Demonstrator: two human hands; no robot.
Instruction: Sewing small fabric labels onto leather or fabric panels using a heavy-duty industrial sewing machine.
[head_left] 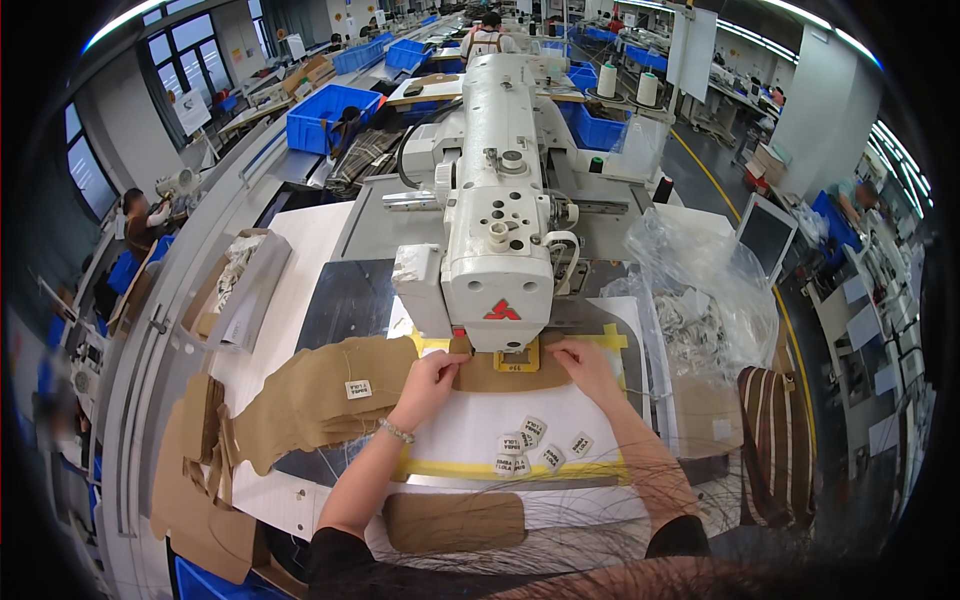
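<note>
My left hand [432,378] and my right hand [585,362] both press flat on a tan fabric piece [500,376] under the head of a white industrial sewing machine [500,200]. A yellow rectangular clamp frame [518,358] sits on the fabric between my hands. The left hand's fingertips pinch the fabric's left edge. Several small white labels [535,442] lie on the white work surface [470,425] just below my hands. More tan fabric with a white label [330,395] spreads to the left. A bracelet is on my left wrist.
Stacked tan cut pieces [200,470] lie at the lower left, and one tan piece [455,522] near my body. A clear plastic bag of labels [700,300] sits right. A striped cloth [775,440] hangs at right. Blue bins [325,115] and other workers are behind.
</note>
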